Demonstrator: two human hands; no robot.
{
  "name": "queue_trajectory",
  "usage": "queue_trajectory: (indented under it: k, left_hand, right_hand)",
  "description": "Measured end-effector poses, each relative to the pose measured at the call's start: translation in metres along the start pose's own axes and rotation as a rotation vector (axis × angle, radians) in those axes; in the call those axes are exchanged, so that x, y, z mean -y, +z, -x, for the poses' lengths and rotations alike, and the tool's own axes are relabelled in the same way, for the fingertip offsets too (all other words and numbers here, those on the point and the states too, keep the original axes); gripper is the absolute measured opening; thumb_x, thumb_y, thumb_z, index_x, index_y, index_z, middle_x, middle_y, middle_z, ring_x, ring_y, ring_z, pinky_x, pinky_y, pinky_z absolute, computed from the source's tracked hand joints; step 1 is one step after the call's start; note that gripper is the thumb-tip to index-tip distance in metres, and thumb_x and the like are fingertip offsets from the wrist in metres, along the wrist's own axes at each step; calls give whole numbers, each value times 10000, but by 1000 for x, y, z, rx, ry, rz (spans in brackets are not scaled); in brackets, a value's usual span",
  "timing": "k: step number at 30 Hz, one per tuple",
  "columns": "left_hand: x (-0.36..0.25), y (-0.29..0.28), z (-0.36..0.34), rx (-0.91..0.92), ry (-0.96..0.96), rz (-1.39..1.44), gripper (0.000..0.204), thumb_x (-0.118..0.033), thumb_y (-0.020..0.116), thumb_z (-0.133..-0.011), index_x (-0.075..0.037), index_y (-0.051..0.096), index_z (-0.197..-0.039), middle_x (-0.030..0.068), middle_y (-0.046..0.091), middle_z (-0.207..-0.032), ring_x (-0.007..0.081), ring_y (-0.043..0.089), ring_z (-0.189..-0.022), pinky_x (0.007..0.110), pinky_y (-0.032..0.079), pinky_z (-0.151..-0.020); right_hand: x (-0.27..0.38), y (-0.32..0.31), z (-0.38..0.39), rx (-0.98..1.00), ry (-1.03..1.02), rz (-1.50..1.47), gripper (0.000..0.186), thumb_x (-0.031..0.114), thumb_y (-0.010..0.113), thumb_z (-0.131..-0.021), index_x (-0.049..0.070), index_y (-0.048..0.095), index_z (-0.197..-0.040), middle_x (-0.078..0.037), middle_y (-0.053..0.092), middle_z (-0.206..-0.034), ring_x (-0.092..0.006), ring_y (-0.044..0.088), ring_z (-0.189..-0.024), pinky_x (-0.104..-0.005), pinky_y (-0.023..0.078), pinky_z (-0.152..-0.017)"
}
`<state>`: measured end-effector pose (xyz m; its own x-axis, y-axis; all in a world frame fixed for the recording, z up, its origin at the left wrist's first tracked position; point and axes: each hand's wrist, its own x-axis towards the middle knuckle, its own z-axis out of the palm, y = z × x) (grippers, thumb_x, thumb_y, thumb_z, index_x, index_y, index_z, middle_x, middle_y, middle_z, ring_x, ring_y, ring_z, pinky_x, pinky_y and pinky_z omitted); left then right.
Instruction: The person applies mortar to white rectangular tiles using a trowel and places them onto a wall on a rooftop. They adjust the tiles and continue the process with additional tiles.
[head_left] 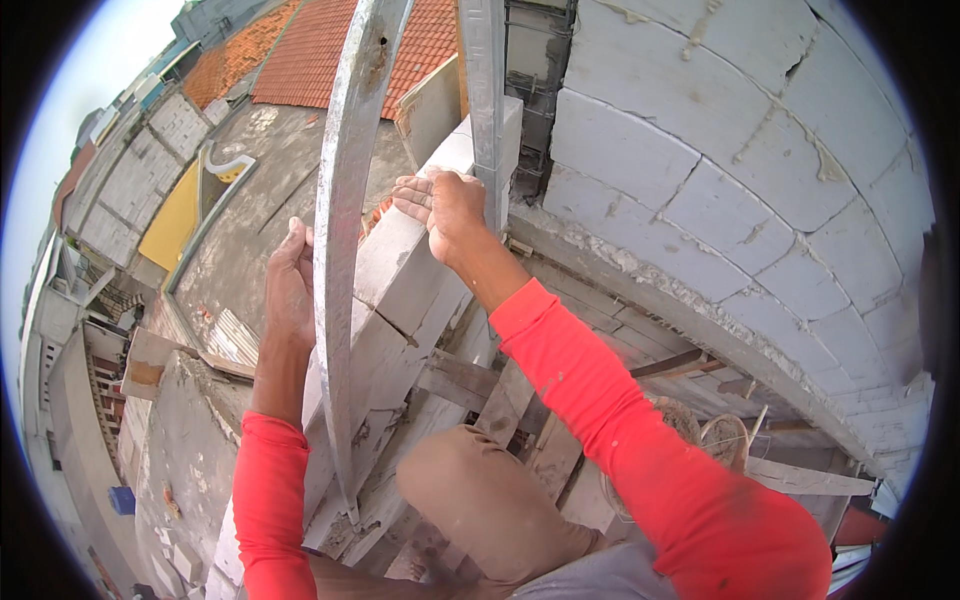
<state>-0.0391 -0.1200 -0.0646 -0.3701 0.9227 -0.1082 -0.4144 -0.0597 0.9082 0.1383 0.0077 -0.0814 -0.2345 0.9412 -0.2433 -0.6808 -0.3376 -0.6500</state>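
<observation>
A long bare metal bar [340, 190] stands upright in front of me, crossing the view between my arms. My left hand [290, 285] is just left of the bar, at the outer side of a low wall of pale blocks [385, 265]. Its fingers point up, look stretched, and are partly hidden behind the bar. My right hand [445, 210] is over the top of the wall, fingers extended to the left, and nothing shows in it. Close behind that hand rises a second metal upright [482, 90]. Whether either hand touches the bar or blocks, I cannot tell.
A tall block wall [700, 190] with mortar joints stands at the right. Wooden planks [505, 405] lie below, near my bent knee [490, 490]. A bucket [725, 440] is at the lower right. Beyond the low wall drop lower roofs, with orange tiles [305, 60] behind.
</observation>
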Motion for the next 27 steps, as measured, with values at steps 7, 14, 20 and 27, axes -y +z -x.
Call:
queue_trajectory:
  k: [7,14,20,27]
  left_hand:
    - [-39,26,-63,67,62,14,326,-288,490,-1160,-33,666,-1060,151,718,-1064,198,695,-1059,349,571,-982]
    - [-21,53,-87,401,230,-673,423,-277,657,-1078,66,622,-1322,222,691,-1270,314,692,-1207,381,580,-1046]
    - [-31,63,-92,252,138,-594,407,-314,642,-1087,50,634,-1270,183,714,-1207,282,713,-1099,391,594,-938]
    - [-75,-27,17,510,5,-204,370,-379,596,-1102,-73,690,-916,85,701,-1011,109,656,-921,269,546,-805]
  right_hand:
    - [6,61,-73,-270,-153,41,190,-17,545,-949,-146,588,-1081,-257,708,-924,-271,707,-603,-383,628,-572]
    - [21,51,-172,-587,-151,331,260,85,595,-1018,-64,628,-1229,-219,740,-1074,-297,770,-848,-403,663,-738]
    - [6,55,-141,-251,-143,646,298,54,655,-947,-101,656,-1202,-225,752,-1011,-337,750,-864,-459,628,-620]
    - [6,43,13,278,-188,201,244,81,536,-998,-137,570,-1102,-230,691,-907,-288,717,-733,-412,646,-700]
